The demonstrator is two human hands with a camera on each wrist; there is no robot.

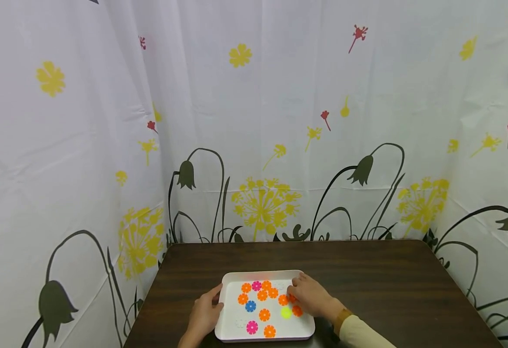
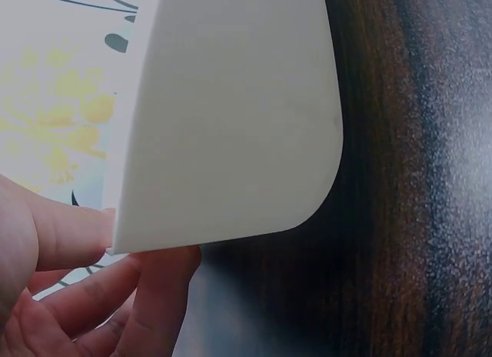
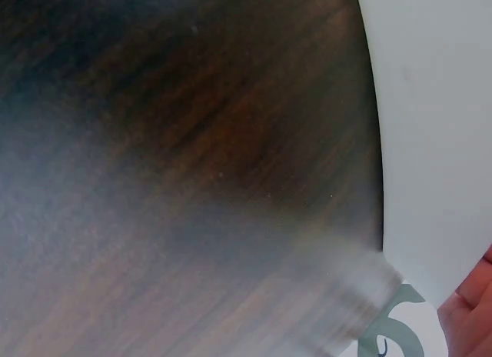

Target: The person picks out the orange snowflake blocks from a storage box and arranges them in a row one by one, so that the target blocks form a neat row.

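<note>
A white tray (image 1: 236, 325) holds several flower-shaped discs. Many are orange (image 1: 264, 315); there are also pink discs (image 1: 252, 327), a blue disc (image 1: 250, 306), a yellow-green disc (image 1: 286, 313) and pale clear discs (image 1: 241, 323). My left hand (image 1: 204, 311) grips the tray's left side; in the left wrist view the thumb (image 2: 73, 238) lies at the rim and fingers reach under the edge. My right hand (image 1: 312, 296) reaches over the right rim, its fingers bent down to the discs near the back right. Whether they pinch one is hidden.
Beneath the tray is a dark wooden table (image 1: 388, 290). A white curtain (image 1: 280, 96) printed with flowers hangs behind the table and on both sides. In the right wrist view the tray's outer wall (image 3: 438, 126) fills the right side.
</note>
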